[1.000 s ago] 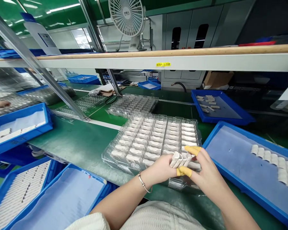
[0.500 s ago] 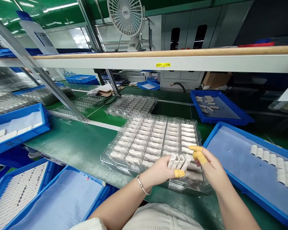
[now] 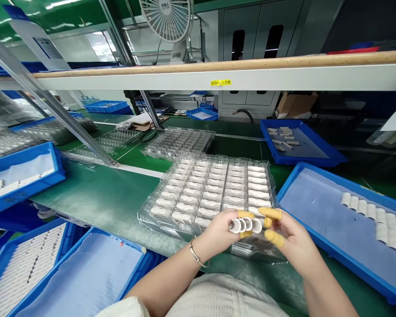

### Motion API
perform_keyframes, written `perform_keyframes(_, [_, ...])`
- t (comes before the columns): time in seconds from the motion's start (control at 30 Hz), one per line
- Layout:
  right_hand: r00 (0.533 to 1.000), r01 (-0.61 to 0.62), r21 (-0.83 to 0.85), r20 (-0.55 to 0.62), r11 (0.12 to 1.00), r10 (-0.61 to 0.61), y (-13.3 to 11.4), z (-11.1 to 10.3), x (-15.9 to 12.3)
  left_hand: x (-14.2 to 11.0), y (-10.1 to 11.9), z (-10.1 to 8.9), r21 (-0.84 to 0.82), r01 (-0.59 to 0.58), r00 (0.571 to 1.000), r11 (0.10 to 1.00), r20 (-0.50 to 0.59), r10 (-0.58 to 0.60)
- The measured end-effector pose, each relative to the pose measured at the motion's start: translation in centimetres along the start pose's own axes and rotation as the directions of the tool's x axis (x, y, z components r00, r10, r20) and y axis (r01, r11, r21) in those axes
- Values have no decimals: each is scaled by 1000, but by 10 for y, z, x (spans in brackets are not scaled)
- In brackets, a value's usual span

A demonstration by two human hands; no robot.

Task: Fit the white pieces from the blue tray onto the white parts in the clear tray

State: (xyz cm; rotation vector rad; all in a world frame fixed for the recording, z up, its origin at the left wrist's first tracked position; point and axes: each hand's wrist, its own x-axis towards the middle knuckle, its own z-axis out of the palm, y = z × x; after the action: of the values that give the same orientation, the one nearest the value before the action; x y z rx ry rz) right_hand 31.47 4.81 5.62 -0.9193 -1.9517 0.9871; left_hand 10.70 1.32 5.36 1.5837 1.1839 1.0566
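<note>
Apparently, several curved white pieces [image 3: 250, 224] are pinched in a row by the left hand's [image 3: 222, 226] grip over the clear tray's [image 3: 171, 231] near-right part, probably so they stay aligned, with the right hand's [image 3: 293, 233] grip spread just rightward, nothing visibly held.

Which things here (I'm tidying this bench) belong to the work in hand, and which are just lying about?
In use, it seems:
White curved pieces in the left hand
Clear tray of white pieces
Nearer blue tray at right, also bearing white pieces

Likely just lying about:
White fan
Cardboard box
Red item, too small to identify
</note>
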Motion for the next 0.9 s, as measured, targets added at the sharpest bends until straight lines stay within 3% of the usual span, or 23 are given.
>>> perform_keyframes(0.1, [997, 46, -164, 70, 985, -35, -9, 4, -3, -1, 1, 0, 88, -22, 1000, 996, 22, 20])
perform_keyframes(0.17, [999, 48, -199, 13, 979, -46, -10, 5, -5, -2, 0, -1, 89, -7, 1000, 996, 3, 6])
perform_keyframes(0.27, [992, -8, -89, -127, 996, -3, 1, 2, -7, -4, -4, -1, -78, 111, 990, 991, -83, -118])
perform_keyframes(0.37, [987, -83, 42, -135, 996, 88, 19, 0, -10, -6, -7, -1, -333, 218, 960, 917, -97, -263])
perform_keyframes(0.57, [986, -136, 80, -88, 987, 143, 39, 0, -14, -6, -1, -2, -443, 198, 957, 874, -104, -270])
perform_keyframes(0.67, [992, -111, 29, -48, 993, 112, 33, -1, -14, -6, -1, -3, -399, 196, 954, 896, -136, -269])
perform_keyframes(0.77, [988, -120, 5, 97, 993, 119, 20, -3, -12, -7, -4, -5, -232, 143, 954, 962, -228, -197])
perform_keyframes(0.83, [961, -171, 25, 225, 985, 161, 11, -3, -10, -8, -7, -8, -14, 37, 965, 999, -259, -39])
perform_keyframes(0.9, [930, -240, 45, 297, 970, 216, 5, -1, -7, -10, -8, -12, 194, -109, 965, 975, -216, 151])
